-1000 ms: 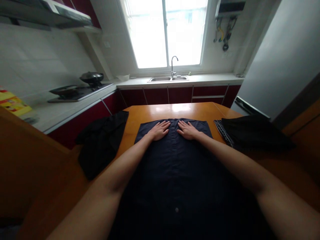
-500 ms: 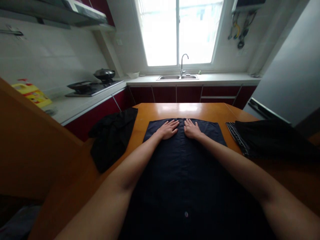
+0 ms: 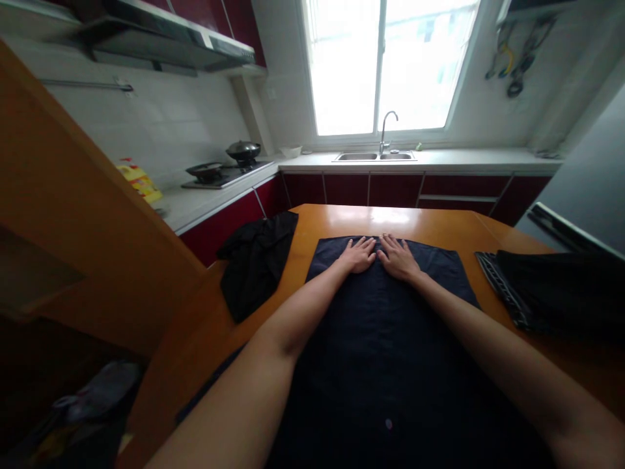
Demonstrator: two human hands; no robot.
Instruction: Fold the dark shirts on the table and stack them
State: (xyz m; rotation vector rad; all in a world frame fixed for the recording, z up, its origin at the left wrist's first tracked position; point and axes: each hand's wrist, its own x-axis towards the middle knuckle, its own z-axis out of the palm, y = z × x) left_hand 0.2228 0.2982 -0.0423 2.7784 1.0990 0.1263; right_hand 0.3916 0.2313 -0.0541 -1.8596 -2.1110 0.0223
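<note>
The navy garment [image 3: 381,339] lies spread on the desk [image 3: 439,225], its far edge running beneath my fingertips. My left hand [image 3: 359,255] and right hand [image 3: 398,257] rest flat on it, palms down, fingers loosely apart, side by side near the centre strip [image 3: 382,286]; neither grips anything.

I judge the cloth light and soft, thin enough to crease and slide easily over the polished wood, with nothing fragile about it except perhaps the small, pale, round button [image 3: 388,424] on its near part. The two far corners look the best places to take hold, a light pinch on each, since the middle would probably bunch up.

The weave seems smooth and matt, with faint wrinkles around the strip, though its darkest part is too dim to read. Left of the navy garment sits a black cloth [image 3: 256,264], crumpled and soft-edged. To its right is a dark folded cloth [image 3: 556,286], flatter, with a pale pattern along its near side. Beneath the navy garment, the desk is orange-brown and glossy, catching window light beyond the far edge.
</note>
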